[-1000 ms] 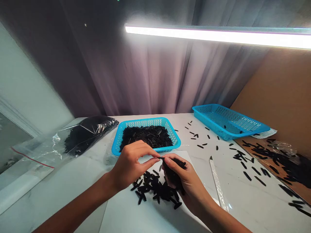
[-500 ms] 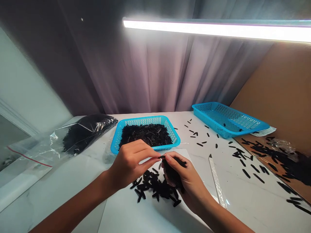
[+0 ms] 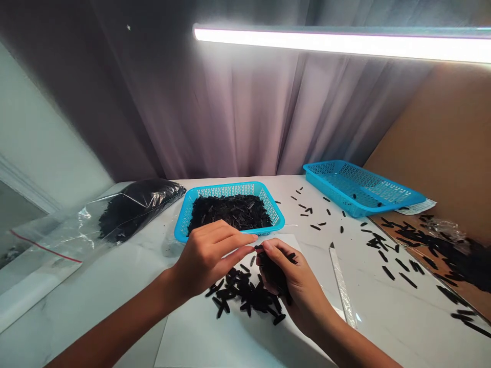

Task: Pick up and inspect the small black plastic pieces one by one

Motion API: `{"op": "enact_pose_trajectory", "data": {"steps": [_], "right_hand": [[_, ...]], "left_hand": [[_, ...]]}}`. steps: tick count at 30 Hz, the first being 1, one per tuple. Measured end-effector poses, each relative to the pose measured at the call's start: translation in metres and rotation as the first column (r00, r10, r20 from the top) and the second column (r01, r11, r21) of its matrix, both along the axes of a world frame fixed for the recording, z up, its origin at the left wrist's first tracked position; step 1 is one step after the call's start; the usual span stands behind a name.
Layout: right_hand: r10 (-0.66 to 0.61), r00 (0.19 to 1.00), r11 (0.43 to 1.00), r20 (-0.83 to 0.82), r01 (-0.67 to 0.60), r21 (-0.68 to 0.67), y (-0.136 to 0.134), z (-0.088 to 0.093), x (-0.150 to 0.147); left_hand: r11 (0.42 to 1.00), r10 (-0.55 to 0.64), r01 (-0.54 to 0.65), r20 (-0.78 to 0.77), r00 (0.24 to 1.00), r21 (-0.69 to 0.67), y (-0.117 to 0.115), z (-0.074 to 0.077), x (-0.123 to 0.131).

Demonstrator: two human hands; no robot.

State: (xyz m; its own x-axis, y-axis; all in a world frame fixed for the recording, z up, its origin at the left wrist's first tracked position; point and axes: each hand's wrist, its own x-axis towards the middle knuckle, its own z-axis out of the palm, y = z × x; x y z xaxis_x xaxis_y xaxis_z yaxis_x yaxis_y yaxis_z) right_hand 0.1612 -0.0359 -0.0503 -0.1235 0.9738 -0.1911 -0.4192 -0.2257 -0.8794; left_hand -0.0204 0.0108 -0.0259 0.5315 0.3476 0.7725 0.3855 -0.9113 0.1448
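At six o'clock on the white marble surface [image 3: 383,327], the left hand [image 3: 209,258] and the right hand [image 3: 297,289] are meeting fingertip to fingertip above a white sheet [image 3: 215,342]. The left hand's fingers [image 3: 238,251] are pinching the tip of a thin black plastic strip [image 3: 256,248]. The right hand's fingers are curling round a bundle of black strips [image 3: 274,273], its thumb pressing on that same strip. A loose pile of black strips [image 3: 241,297] is lying on the sheet just below both hands. At twelve o'clock from the hands, a blue perforated plastic basket [image 3: 230,190] is sitting heaped with black strips. A second blue basket [image 3: 383,191], at two o'clock, is holding only a few. A clear plastic bag of black strips [image 3: 126,209] is resting at ten o'clock. A long narrow shiny bar [image 3: 342,289] is lying at three o'clock, with scattered black strips [image 3: 389,273] beyond it.
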Motion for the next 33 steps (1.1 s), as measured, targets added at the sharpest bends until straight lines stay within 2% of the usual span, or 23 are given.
{"op": "enact_pose_trajectory", "data": {"steps": [7,18,26,27,29,31,32,33], "right_hand": [[-0.022,1.0,1.0,-0.003,0.022,-0.012,0.0,0.001,-0.001],[-0.019,0.998,0.997,-0.053,0.015,-0.078,-0.001,0.002,-0.001],[-0.017,0.997,0.995,-0.073,0.009,-0.101,-0.001,0.006,-0.002],[-0.019,0.997,0.995,-0.074,0.012,-0.104,-0.001,0.006,-0.002],[-0.019,0.997,0.994,-0.081,0.01,-0.112,-0.001,0.006,-0.002],[-0.011,0.996,0.992,-0.09,0.0,-0.127,-0.001,0.006,-0.002],[-0.008,0.996,0.991,-0.094,-0.005,-0.133,0.0,0.005,-0.002],[-0.006,0.995,0.99,-0.096,-0.007,-0.138,0.0,0.005,-0.002]], "left_hand": [[0.997,-0.015,0.021,-0.072,0.997,0.072,0.001,-0.003,-0.002],[0.999,-0.025,0.027,0.049,0.998,-0.047,0.003,-0.003,0.0],[0.995,-0.033,0.038,0.055,0.998,-0.091,0.001,-0.001,0.003],[0.996,0.016,-0.01,0.07,0.997,-0.09,0.002,-0.001,0.002],[0.97,0.217,-0.202,0.1,0.971,-0.136,0.008,-0.003,-0.001],[0.887,0.431,-0.404,0.09,0.898,-0.223,0.013,-0.003,-0.005],[0.845,0.494,-0.461,0.067,0.867,-0.27,0.014,-0.002,-0.006],[0.824,0.508,-0.472,0.038,0.861,-0.314,0.013,-0.001,-0.006]]}}
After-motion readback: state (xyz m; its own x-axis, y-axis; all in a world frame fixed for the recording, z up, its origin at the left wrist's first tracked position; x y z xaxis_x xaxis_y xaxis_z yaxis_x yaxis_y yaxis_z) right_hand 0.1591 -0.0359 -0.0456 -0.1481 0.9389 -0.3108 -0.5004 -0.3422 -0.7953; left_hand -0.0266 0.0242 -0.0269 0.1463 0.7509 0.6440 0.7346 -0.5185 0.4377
